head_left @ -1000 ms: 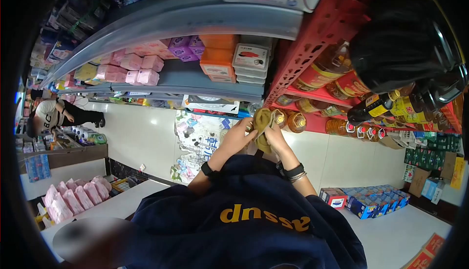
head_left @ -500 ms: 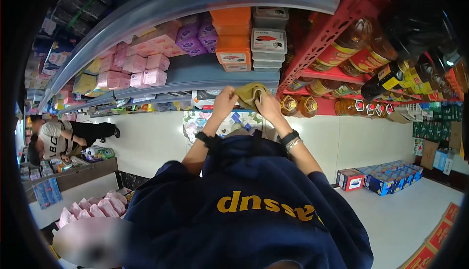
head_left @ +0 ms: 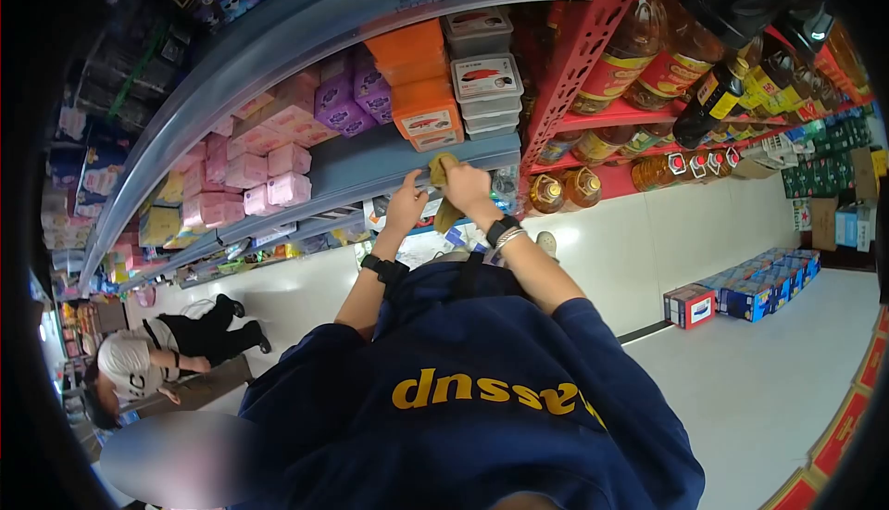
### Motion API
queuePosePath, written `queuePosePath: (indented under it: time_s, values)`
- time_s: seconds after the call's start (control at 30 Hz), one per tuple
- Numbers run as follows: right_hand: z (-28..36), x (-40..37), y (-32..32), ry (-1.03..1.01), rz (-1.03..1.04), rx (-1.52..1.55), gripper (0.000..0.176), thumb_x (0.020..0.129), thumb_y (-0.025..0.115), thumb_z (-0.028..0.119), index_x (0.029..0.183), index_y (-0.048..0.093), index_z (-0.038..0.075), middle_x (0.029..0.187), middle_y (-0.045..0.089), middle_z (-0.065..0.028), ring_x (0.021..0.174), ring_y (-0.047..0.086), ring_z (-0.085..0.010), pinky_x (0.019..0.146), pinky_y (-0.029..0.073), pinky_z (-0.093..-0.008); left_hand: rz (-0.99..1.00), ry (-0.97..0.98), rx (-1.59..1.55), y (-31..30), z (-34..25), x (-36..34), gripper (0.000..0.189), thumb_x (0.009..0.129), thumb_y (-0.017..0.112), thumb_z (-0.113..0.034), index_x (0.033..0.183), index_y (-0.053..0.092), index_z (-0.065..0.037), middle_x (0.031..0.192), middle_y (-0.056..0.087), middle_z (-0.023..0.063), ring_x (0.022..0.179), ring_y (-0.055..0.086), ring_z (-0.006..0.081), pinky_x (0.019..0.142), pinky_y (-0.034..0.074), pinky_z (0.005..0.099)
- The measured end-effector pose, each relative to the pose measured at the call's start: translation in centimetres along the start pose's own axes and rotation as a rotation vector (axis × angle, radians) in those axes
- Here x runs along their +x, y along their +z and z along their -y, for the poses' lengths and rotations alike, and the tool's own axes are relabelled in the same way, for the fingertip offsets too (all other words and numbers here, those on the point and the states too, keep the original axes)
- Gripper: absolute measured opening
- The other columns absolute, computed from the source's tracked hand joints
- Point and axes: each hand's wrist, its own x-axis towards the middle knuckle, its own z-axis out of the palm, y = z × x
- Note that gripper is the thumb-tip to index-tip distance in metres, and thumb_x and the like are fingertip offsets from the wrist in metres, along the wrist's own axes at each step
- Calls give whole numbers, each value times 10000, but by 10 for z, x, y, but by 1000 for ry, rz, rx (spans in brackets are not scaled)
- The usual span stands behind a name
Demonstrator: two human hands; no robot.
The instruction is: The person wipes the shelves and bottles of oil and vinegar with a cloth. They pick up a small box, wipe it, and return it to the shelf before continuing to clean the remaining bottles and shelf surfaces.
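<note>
My right hand [head_left: 469, 188] is closed around an olive-green cloth [head_left: 446, 217]; one end pokes out above the fingers and the rest hangs below. This hand is at the front edge of the grey metal shelf [head_left: 370, 163]. To its left, my left hand [head_left: 406, 206] is apart from the cloth, fingers spread and holding nothing, close to the same shelf edge. Behind the hands on the shelf stand stacked orange boxes [head_left: 426, 110] and clear plastic containers with white labels [head_left: 487, 77].
Pink packs [head_left: 248, 169] and purple packs [head_left: 344, 107] fill the shelf leftward. A red rack [head_left: 556, 107] with oil bottles [head_left: 582, 186] stands to the right. Blue cartons [head_left: 748, 299] lie on the floor. Another person [head_left: 130, 362] is at the lower left.
My left hand has let go of the cloth, which both hands held before. The cloth now hangs bunched from my right hand, nearer the shelf edge. The view has turned; the other person has shifted.
</note>
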Motion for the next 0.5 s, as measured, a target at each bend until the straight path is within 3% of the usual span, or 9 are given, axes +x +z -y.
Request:
queuePosePath:
  time_s: [0.23,0.3,0.37,0.43,0.5]
  values:
    - [-52,-14,-54,286,-56,-41,316,781,553,301,1018,522,95,778,638,-163,738,626,-325,638,502,-417,29,27,-99,-2,18,-1,523,763,540,-165,1252,388,-57,747,625,144,707,614,306,652,465,371]
    - [-47,-9,-45,307,-69,-63,305,781,548,288,1006,522,84,768,638,-166,734,628,-322,633,503,-415,-13,51,-71,1,23,-1,503,788,507,-82,1272,370,-58,746,624,110,644,615,184,625,477,296]
    - [-23,2,-15,243,19,-100,297,765,556,270,987,529,74,770,639,-167,731,630,-318,624,504,-413,-8,53,-92,0,21,0,515,788,506,-82,1282,357,-62,750,623,112,643,617,185,627,480,295]
    - [9,2,7,142,-27,29,292,752,560,259,974,540,71,781,639,-171,733,632,-319,627,504,-418,12,16,-217,0,17,-3,535,767,531,-156,1269,373,-58,738,632,137,691,619,290,654,468,364]
    - [14,7,8,157,1,5,309,751,564,266,999,536,84,782,638,-172,734,631,-320,627,503,-423,16,14,-208,-4,10,-2,533,768,528,-154,1270,373,-58,736,631,136,689,619,287,653,467,360]
